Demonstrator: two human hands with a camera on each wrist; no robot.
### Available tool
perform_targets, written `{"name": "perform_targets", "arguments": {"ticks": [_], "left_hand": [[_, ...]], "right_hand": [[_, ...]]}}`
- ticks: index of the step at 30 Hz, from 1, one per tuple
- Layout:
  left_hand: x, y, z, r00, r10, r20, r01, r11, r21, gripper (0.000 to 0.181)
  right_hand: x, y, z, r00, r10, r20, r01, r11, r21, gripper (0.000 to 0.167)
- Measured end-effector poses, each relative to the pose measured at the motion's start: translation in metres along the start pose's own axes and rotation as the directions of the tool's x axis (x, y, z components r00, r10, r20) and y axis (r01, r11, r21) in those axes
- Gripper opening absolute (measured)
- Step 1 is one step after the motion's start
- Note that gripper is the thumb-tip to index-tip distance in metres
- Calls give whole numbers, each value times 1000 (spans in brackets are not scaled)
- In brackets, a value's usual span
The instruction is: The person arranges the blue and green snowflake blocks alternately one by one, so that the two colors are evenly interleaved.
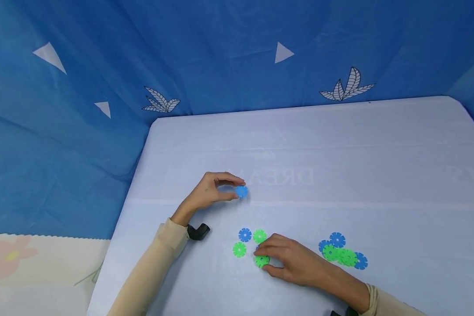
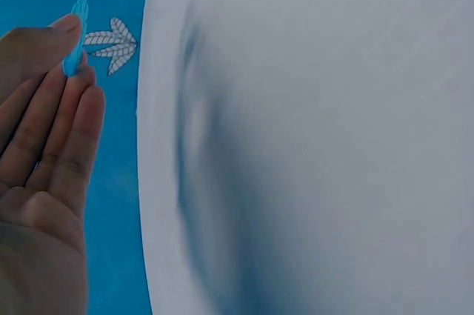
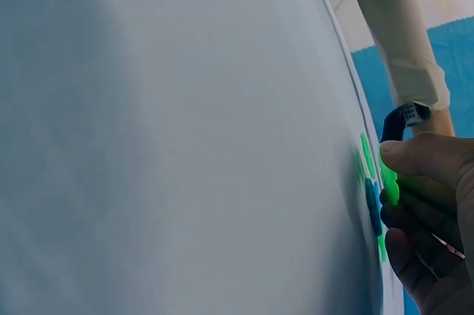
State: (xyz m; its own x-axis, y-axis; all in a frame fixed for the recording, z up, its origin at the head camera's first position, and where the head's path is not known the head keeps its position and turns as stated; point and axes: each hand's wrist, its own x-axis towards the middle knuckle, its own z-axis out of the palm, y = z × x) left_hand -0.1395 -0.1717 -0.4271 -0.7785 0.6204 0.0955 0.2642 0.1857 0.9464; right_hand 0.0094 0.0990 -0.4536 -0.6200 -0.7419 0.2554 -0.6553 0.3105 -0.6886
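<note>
A person in beige sleeves works with notched plastic discs at a pale, smooth counter (image 1: 379,166). The left hand (image 1: 211,191), raised at the far side of the group, pinches a blue disc (image 1: 241,191) between thumb and fingertips, the gap just the disc's thickness. The head view catches its round face and toothed rim; the left wrist view shows it nearly edge-on, a thin sliver whose long axis runs close to vertical, its top leaning slightly right. Nearer the person, the right hand (image 1: 294,259) curls thumb and fingers onto a green disc (image 1: 262,261), its grip clearest in the right wrist view, where the disc tilts steeply, narrow and taller than wide. Whether it touches the counter is unclear. Just beside that hand lie a loose blue disc (image 1: 245,235) and two loose green discs (image 1: 239,249). Only the head view takes in the overlapping blue-and-green pile (image 1: 343,255) beyond the right wrist. Blue fabric (image 1: 237,57) printed with white triangles and veined leaves hangs behind.
</note>
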Motion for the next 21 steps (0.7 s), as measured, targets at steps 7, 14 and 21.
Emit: {"name": "perform_targets", "arguments": {"ticks": [7, 14, 21], "left_hand": [[16, 4, -2, 997, -45, -58, 44, 999, -26, 36], [29, -5, -7, 988, -98, -116, 96, 995, -19, 35], [37, -21, -12, 973, -116, -201, 124, 992, 23, 33]], "right_hand": [[1, -2, -1, 1000, 11, 12, -10, 1000, -1, 29], [1, -4, 0, 1000, 7, 19, -7, 1000, -8, 28], [0, -3, 0, 1000, -4, 1, 4, 1000, -13, 28]]}}
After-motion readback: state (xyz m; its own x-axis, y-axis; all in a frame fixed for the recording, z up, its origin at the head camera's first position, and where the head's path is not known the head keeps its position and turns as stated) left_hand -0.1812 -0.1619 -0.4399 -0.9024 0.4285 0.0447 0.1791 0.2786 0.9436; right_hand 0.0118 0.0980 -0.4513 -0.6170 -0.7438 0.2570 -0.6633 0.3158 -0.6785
